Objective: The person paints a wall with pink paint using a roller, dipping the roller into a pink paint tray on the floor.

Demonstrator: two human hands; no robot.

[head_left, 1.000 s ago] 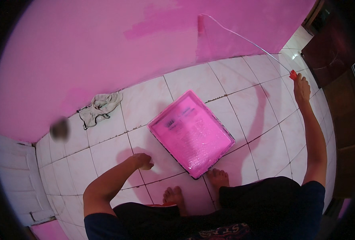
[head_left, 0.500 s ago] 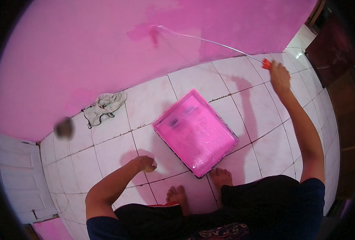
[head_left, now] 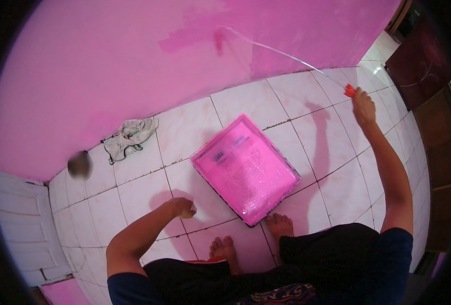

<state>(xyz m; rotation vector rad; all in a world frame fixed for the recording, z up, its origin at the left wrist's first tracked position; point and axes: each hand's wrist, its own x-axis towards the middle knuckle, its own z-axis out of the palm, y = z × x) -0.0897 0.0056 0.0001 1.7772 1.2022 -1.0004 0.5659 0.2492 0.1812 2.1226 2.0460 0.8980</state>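
Note:
My right hand grips the red handle of a paint roller with a long, thin metal rod. The roller head, wet with dark pink and blurred, is at the pink wall, beside a darker painted patch. On the floor before my feet lies a pink paint tray, its inside coated with glossy pink paint. My left hand hovers left of the tray, fingers curled closed and apart from it. A small pale bit shows at its fingertips, too small to name.
A crumpled whitish cloth lies on the tiled floor near the wall. Farther left is a blurred dark round thing. A white panelled door stands at the left, dark brown furniture at the right.
The roller head has moved right along the wall, and my right hand has shifted slightly right and down with it. The darker patch reaches a little higher. My left hand has barely moved.

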